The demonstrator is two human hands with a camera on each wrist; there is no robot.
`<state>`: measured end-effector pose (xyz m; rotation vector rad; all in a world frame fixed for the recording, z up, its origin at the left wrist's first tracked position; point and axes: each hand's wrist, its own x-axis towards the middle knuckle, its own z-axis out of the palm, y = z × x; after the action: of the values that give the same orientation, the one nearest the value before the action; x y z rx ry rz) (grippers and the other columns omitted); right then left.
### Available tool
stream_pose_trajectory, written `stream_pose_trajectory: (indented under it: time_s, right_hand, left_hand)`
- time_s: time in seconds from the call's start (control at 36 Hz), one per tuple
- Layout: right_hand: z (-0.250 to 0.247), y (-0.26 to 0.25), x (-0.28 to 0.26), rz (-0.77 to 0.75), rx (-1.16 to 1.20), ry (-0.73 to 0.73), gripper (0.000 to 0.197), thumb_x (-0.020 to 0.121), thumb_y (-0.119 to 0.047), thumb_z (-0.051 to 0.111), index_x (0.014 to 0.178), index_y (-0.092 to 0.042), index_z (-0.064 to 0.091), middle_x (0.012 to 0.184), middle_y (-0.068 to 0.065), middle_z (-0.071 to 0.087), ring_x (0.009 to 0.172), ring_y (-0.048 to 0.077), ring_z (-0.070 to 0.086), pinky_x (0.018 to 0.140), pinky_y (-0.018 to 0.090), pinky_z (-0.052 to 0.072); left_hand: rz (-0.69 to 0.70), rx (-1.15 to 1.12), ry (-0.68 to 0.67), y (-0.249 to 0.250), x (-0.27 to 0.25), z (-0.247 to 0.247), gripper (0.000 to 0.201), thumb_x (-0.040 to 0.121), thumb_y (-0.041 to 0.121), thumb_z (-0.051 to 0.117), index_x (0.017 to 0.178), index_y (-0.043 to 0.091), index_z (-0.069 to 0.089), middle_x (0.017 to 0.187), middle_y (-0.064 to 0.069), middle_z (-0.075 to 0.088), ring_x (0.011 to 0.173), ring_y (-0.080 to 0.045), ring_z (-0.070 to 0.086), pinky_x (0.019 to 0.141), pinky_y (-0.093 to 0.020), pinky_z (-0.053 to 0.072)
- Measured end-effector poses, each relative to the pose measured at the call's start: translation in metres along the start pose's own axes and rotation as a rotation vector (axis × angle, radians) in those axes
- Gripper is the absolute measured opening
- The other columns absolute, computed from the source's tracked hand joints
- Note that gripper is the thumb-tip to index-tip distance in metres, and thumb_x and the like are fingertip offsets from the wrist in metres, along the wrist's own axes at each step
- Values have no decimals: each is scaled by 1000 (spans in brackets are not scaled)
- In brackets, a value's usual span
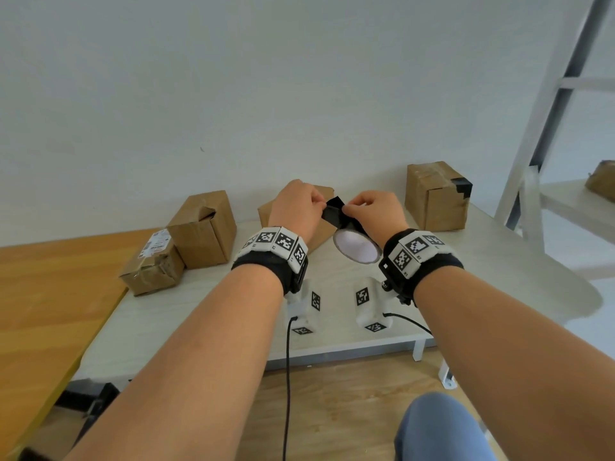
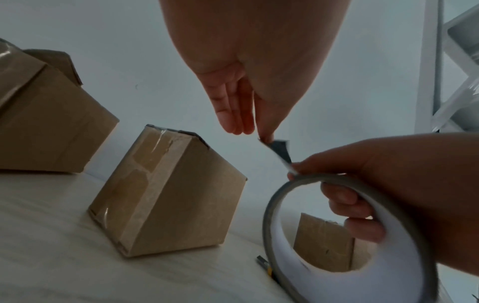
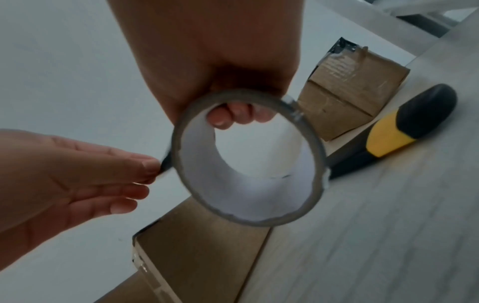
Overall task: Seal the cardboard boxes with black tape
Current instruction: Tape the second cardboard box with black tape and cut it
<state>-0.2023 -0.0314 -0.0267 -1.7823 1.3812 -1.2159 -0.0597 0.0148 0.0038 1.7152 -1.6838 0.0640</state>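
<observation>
Both hands hover over the white table (image 1: 199,314). My right hand (image 1: 352,207) grips the black tape roll (image 1: 357,249), fingers (image 3: 233,114) curled through its white core (image 3: 249,194). My left hand (image 1: 321,202) pinches the free end of the black tape strip (image 1: 334,211), pulled a short way off the roll (image 2: 269,215); the pinch (image 2: 264,135) shows in the left wrist view. Just behind and under the hands stands a cardboard box (image 2: 168,194), mostly hidden in the head view. A box (image 1: 436,197) with black tape on its top corner stands at the right.
A larger box (image 1: 203,227) with a loose flap and a small labelled box (image 1: 153,267) sit at the left, near the orange table (image 1: 50,294). A yellow-and-black utility knife (image 3: 396,131) lies on the table under the roll. A white rack (image 1: 532,161) stands on the right.
</observation>
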Motion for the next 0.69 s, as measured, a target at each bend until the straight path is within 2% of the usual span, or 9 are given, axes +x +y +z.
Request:
stream_pose_trajectory:
  time_s: [0.06,0.14,0.22,0.31,0.36,0.42,0.44,0.56,0.69]
  right_hand:
    - [-1,2,1,7,-50,8,11,82,-17,62,75,-14,69,76,1,66,76,20,62,69,33,51]
    - [-4,7,1,23,-84,41,12,84,-18,59,76,-15,68,74,-2,63,74,17,59,62,26,46]
    - [-1,9,0,27,-100,33,11,85,-20,59,79,-16,69,78,-2,64,75,16,58,60,24,44]
    - [4,7,-1,34,-87,23,10,85,-21,60,79,-18,68,79,-3,64,75,15,59,63,27,47]
    - [7,5,-1,23,-80,16,10,85,-21,61,77,-20,67,77,-5,63,73,13,58,63,26,45]
    - [10,3,1,18,-69,10,12,84,-21,61,73,-23,65,74,-8,62,71,10,57,58,23,42]
    - [10,3,1,20,-68,8,14,84,-21,61,71,-25,64,73,-9,61,69,9,56,56,22,41]
    - [12,2,3,26,-73,4,16,84,-23,61,69,-27,63,74,-10,62,71,10,57,56,22,41]
    - [9,5,4,18,-79,9,10,85,-21,61,78,-21,68,76,-7,62,73,11,57,55,20,40]
  left_hand:
    - [-41,-10,47,-7,2,-3,22,93,21,51,97,7,68,108,-6,59,92,-21,60,82,-30,47]
    - [-81,38,51,-24,5,-10,26,96,19,45,101,9,69,111,-6,61,96,-21,60,82,-28,45]
    - [-87,71,-5,-38,6,-14,28,93,11,46,112,12,67,121,-5,60,109,-21,58,91,-28,45]
    - [-116,115,-142,-50,6,-8,42,85,12,56,127,14,57,131,-4,53,120,-22,52,95,-27,41]
    - [-107,150,-215,-56,5,-1,43,79,20,63,121,14,58,123,-4,54,115,-24,52,93,-30,42]
    - [-99,188,-231,-60,4,3,37,74,31,68,106,14,59,107,-2,55,104,-24,53,89,-35,45]
    - [-92,205,-229,-61,3,4,39,75,36,68,106,14,58,106,-2,55,101,-24,52,90,-37,45]
    - [-66,222,-191,-68,3,10,44,83,39,63,122,19,55,119,-3,55,109,-24,49,97,-40,42]
    - [-40,262,-150,-66,1,14,41,81,42,63,117,23,59,116,-3,57,109,-26,48,93,-36,43]
